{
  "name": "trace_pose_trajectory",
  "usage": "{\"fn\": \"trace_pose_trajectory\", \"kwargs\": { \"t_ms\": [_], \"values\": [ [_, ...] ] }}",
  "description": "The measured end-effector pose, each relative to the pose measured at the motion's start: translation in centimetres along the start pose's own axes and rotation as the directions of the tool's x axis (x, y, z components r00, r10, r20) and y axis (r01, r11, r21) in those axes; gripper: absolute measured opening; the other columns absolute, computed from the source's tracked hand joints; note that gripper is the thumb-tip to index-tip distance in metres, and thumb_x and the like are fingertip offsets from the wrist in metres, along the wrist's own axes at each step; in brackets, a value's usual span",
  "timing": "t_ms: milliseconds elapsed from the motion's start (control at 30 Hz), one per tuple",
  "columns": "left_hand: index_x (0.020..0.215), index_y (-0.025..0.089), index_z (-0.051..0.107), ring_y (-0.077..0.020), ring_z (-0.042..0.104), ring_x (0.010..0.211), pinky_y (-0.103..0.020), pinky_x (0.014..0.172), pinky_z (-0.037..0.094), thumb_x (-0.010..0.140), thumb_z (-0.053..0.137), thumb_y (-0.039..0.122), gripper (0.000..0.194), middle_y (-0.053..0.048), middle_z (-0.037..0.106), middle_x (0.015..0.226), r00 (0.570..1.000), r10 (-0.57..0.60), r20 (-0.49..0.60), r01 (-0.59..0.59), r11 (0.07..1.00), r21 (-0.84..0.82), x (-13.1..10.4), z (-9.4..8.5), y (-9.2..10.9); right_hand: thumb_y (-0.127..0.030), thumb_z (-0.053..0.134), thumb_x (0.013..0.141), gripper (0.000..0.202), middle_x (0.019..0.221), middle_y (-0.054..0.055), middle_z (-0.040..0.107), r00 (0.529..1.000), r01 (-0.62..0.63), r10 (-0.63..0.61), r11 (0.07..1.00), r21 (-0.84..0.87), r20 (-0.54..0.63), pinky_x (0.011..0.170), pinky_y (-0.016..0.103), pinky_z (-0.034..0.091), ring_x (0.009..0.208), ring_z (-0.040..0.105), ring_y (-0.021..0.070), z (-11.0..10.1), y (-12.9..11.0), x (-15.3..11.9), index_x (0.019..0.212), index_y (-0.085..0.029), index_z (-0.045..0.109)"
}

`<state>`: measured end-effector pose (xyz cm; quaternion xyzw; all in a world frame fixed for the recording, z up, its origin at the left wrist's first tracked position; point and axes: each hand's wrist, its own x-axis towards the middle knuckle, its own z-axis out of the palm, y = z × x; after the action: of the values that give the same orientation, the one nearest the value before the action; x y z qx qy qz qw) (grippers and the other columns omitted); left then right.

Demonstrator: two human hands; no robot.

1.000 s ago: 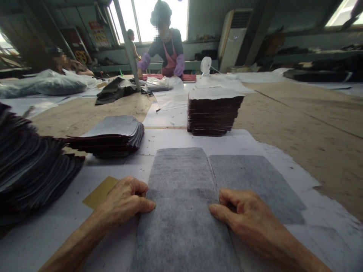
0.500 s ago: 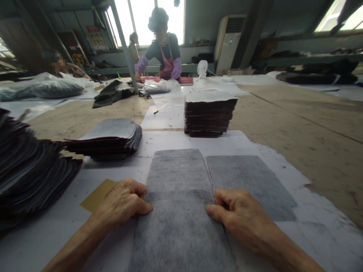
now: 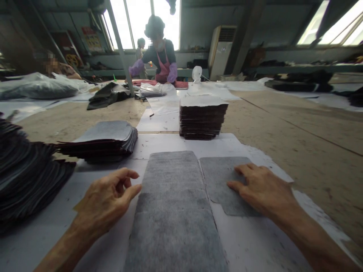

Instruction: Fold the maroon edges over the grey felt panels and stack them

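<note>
A long grey fabric piece lies flat in front of me on white paper. Just off its left edge is my left hand, thumb and fingers apart with nothing between them. My right hand reaches over a smaller grey fabric piece lying to the right, its thumb and fingers spread at that surface. Whether the fingertips press on the smaller piece I cannot tell. Under my left wrist a corner of a yellow card shows; the rest is hidden.
At left stand a tall stack of dark pieces and a lower grey-topped stack. A squared dark stack is ahead. Across the table a person in purple sleeves works beside a metal post and a small white fan.
Both hands have let go of the long fabric piece's edges. My right hand has moved right and forward over the smaller piece; my left has drawn slightly left and its fingers have opened.
</note>
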<state>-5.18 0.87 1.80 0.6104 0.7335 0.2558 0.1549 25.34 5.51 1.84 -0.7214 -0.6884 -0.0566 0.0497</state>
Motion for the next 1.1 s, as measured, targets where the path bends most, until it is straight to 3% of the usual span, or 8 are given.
{"fn": "trace_pose_trajectory", "kwargs": {
  "t_ms": [133,233,333,400,467,700,933,1100],
  "values": [
    [0.091,0.023,0.062,-0.0176,0.054,0.078,-0.031,0.071,0.041,0.072,0.054,0.042,0.027,-0.001,0.058,0.084,0.975,0.197,-0.103,-0.204,0.977,-0.062,-0.3,1.2,-0.1,-0.033,0.054,0.078,0.022,0.102,0.008,0.061,1.0,0.015,-0.015,1.0,0.008,0.015,0.069,0.037,0.045,0.094,0.055,0.0286,0.7,0.1,0.1,0.087,-0.018,0.066],
    [0.094,0.024,0.062,-0.0191,0.053,0.091,-0.034,0.082,0.04,0.073,0.056,0.033,0.023,-0.001,0.059,0.095,0.935,0.347,-0.072,-0.348,0.938,-0.002,-0.4,2.0,-0.2,-0.027,0.055,0.076,0.016,0.093,0.007,0.063,0.968,0.106,-0.07,0.984,0.142,-0.241,0.071,0.039,0.046,0.091,0.056,0.0271,0.9,-0.7,-0.4,0.084,-0.018,0.065],
    [0.094,0.024,0.061,-0.0191,0.051,0.095,-0.035,0.085,0.038,0.074,0.057,0.027,0.021,-0.001,0.058,0.099,0.916,0.401,-0.002,-0.4,0.916,0.03,-0.3,2.5,-0.3,-0.022,0.056,0.077,0.015,0.093,0.004,0.063,0.831,0.489,-0.31,0.802,0.342,-0.462,0.079,0.033,0.046,0.091,0.056,0.0201,1.2,-2.1,-1.3,0.09,-0.018,0.063],
    [0.093,0.024,0.06,-0.0187,0.051,0.093,-0.035,0.084,0.038,0.075,0.056,0.027,0.019,-0.001,0.058,0.096,0.916,0.402,0.02,-0.402,0.914,0.049,-0.3,2.7,-0.3,-0.02,0.057,0.077,0.017,0.093,0.003,0.062,0.772,0.63,-0.453,0.634,0.449,-0.446,0.079,0.031,0.045,0.089,0.054,0.0176,1.5,-3.0,-1.9,0.094,-0.018,0.061],
    [0.094,0.025,0.059,-0.0188,0.051,0.092,-0.035,0.083,0.038,0.074,0.056,0.028,0.019,0.0,0.057,0.095,0.921,0.39,0.021,-0.39,0.919,0.062,-0.3,2.7,-0.3,-0.017,0.059,0.076,0.022,0.094,0.003,0.062,0.759,0.65,-0.519,0.565,0.509,-0.393,0.078,0.032,0.044,0.09,0.053,0.0181,1.7,-3.6,-2.3,0.097,-0.018,0.059],
    [0.083,0.021,0.052,-0.0165,0.049,0.075,-0.03,0.072,0.037,0.072,0.053,0.029,0.014,0.0,0.052,0.078,0.972,0.172,0.161,-0.182,0.982,0.047,-0.1,2.5,0.6,-0.018,0.062,0.069,0.023,0.089,0.002,0.058,0.917,0.304,-0.399,0.666,0.682,-0.019,0.075,0.03,0.041,0.083,0.052,0.016,1.7,-4.0,-2.3,0.092,-0.018,0.057],
    [0.066,0.018,0.047,-0.0164,0.045,0.069,-0.028,0.063,0.032,0.068,0.05,0.043,0.025,0.0,0.047,0.071,0.977,0.033,0.213,-0.056,0.994,0.099,0.3,1.7,0.9,-0.019,0.056,0.065,0.008,0.069,-0.002,0.054,0.943,0.156,-0.314,0.709,0.688,0.109,0.062,0.026,0.036,0.067,0.048,0.0126,1.0,-4.8,-2.5,0.068,-0.019,0.049],
    [0.056,0.016,0.047,-0.0131,0.04,0.058,-0.025,0.052,0.025,0.061,0.056,0.047,0.033,0.002,0.039,0.056,0.913,-0.03,0.408,0.057,0.997,-0.054,0.4,0.3,0.4,-0.027,0.054,0.065,0.019,0.06,-0.004,0.05,0.947,-0.012,-0.247,0.614,0.789,0.206,0.055,0.025,0.036,0.056,0.045,0.0118,1.3,-4.8,-2.7,0.082,-0.019,0.051]
  ]
}}
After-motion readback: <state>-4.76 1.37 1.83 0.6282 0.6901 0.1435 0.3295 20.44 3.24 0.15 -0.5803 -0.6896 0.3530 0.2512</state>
